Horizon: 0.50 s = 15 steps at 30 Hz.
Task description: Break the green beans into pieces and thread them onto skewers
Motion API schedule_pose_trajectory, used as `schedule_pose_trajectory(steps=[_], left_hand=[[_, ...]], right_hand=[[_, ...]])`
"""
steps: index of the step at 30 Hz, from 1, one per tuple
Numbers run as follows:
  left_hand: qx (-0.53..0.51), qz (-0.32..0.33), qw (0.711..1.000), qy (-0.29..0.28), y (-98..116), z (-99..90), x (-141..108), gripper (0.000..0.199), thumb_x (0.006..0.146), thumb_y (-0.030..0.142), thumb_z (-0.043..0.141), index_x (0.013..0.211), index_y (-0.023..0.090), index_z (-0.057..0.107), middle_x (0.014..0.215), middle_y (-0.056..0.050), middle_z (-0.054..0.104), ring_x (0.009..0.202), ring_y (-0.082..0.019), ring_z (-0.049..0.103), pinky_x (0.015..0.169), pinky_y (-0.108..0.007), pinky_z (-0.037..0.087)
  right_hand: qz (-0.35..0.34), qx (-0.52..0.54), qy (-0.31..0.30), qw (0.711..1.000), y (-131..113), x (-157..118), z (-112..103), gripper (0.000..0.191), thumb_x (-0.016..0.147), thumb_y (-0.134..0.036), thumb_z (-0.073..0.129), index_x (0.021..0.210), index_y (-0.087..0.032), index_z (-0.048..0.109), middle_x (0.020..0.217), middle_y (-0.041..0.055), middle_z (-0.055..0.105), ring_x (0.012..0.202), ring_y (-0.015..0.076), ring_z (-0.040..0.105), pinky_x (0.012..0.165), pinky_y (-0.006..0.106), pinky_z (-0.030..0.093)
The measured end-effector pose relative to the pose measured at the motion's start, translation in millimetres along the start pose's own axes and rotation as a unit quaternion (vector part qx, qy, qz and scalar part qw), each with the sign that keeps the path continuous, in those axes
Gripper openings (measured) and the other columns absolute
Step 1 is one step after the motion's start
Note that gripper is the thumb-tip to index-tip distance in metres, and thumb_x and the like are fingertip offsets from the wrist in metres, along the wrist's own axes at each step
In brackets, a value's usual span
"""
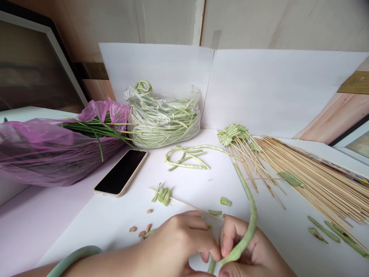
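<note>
A long green bean (pixel 250 202) curves up from my right hand (pixel 253 252), whose fingers are closed around its lower part. My left hand (pixel 184 234) meets it at the near edge, its fingertips pinched at the bean's end, where a short length of bean (pixel 212 265) shows below. Just beyond my left hand lies a bamboo skewer (pixel 187 202) with several short bean pieces (pixel 162 195) threaded on it. A cut bean piece (pixel 225 201) rests loose on the white surface beyond my hands. Parts of both hands are cut off by the frame's lower edge.
A phone (pixel 121 173) lies left, by a purple bag (pixel 57 150) of green stalks. A clear bag of long beans (pixel 164 115) stands behind. Bare skewers (pixel 311 173) spread right, beside loaded skewers (pixel 233 134). Brown seeds (pixel 142 233) and bean scraps (pixel 324 229) lie scattered.
</note>
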<state>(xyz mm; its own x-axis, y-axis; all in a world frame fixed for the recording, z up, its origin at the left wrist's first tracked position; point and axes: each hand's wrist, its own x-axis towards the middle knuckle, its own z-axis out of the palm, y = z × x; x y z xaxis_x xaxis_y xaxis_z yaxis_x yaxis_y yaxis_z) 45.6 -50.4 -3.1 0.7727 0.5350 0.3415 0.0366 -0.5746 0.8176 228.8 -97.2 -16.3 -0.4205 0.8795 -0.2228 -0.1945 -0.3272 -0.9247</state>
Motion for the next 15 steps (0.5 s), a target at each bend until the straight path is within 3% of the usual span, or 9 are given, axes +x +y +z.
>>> schedule_pose_trajectory(steps=[3,6,10,15], left_hand=[[-0.009,0.048,0.999,0.003,0.8,0.6,2.3,0.037,0.095,0.043,0.05,0.076,0.016,0.066,0.07,-0.004,0.064,0.066,-0.013,0.052,0.068,-0.021,0.042],[0.033,0.054,0.998,0.018,7.2,-0.7,3.5,0.049,0.097,0.048,0.039,0.072,0.015,0.065,0.066,-0.004,0.061,0.064,-0.012,0.049,0.064,-0.021,0.041],[0.047,0.04,0.998,0.016,14.6,-2.9,3.1,0.052,0.098,0.048,0.034,0.069,0.015,0.062,0.066,-0.004,0.06,0.064,-0.012,0.051,0.064,-0.02,0.042],[0.057,0.074,0.996,0.014,5.9,-0.1,0.5,0.047,0.099,0.043,0.036,0.07,0.016,0.061,0.067,-0.004,0.058,0.063,-0.012,0.05,0.058,-0.019,0.04]], right_hand=[[0.004,0.04,-0.006,0.999,2.8,3.1,0.8,0.054,0.061,-0.039,0.088,0.065,-0.019,0.038,0.051,-0.0113,0.038,0.045,0.0022,0.031,0.045,0.018,0.019],[-0.008,0.091,-0.032,0.995,7.9,5.1,-1.4,0.053,0.063,-0.039,0.088,0.068,-0.019,0.039,0.051,-0.0108,0.046,0.04,0.0002,0.034,0.043,0.017,0.017],[-0.002,0.106,-0.044,0.993,12.2,6.0,-6.3,0.051,0.062,-0.04,0.089,0.068,-0.018,0.043,0.051,-0.0107,0.051,0.035,-0.0026,0.031,0.04,0.017,0.016],[0.014,0.096,-0.044,0.994,13.0,5.2,-11.3,0.05,0.061,-0.041,0.089,0.068,-0.017,0.045,0.048,-0.0123,0.047,0.032,-0.0035,0.029,0.038,0.017,0.014]])
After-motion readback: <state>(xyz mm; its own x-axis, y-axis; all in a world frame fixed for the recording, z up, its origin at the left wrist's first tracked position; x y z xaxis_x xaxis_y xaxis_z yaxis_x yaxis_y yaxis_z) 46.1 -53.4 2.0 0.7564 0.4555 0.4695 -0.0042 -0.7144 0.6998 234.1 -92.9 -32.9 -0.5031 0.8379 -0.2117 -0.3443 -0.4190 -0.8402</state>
